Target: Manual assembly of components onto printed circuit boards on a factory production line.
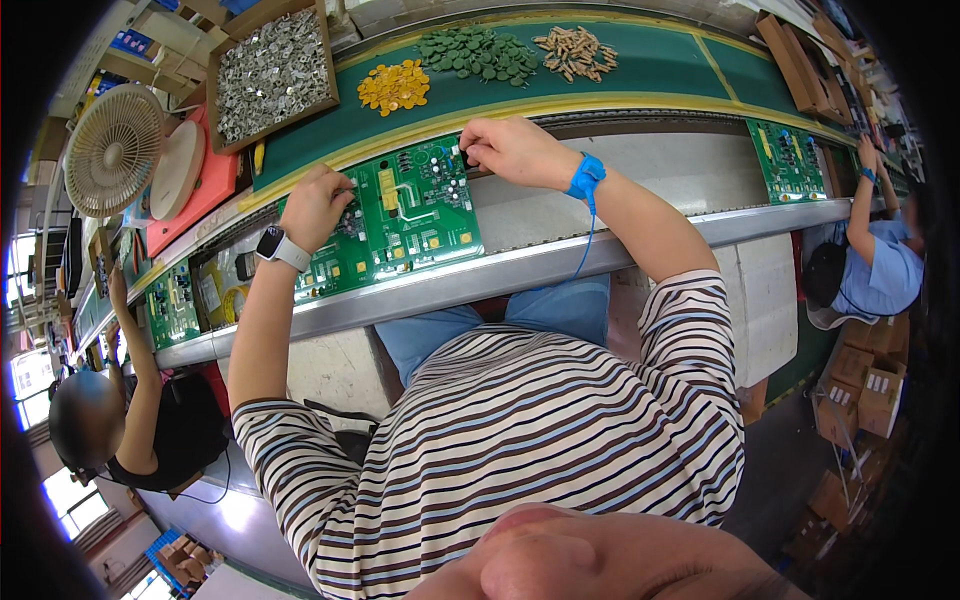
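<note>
A green circuit board [425, 235] with small yellow, white and dark components lies on the conveyor rails in front of me. My left hand [318, 208] is over the board's left part, its fingers curled together in a pinch; whatever they hold is hidden. At the board's far right corner, my right hand [515, 152] has thumb and fingers pressed together, with something too small to name at the tips. A blue wrist strap [586, 177] with a cord circles my right wrist, and a watch [271, 241] is on the left.
Beyond the rail, a green surface carries piles of yellow discs [394, 87], green discs [478, 54] and tan cylindrical parts [575, 52]. A box of metal parts [275, 75] and a fan [113, 150] stand left. Other boards [785, 165] sit along the line; co-workers are on both sides.
</note>
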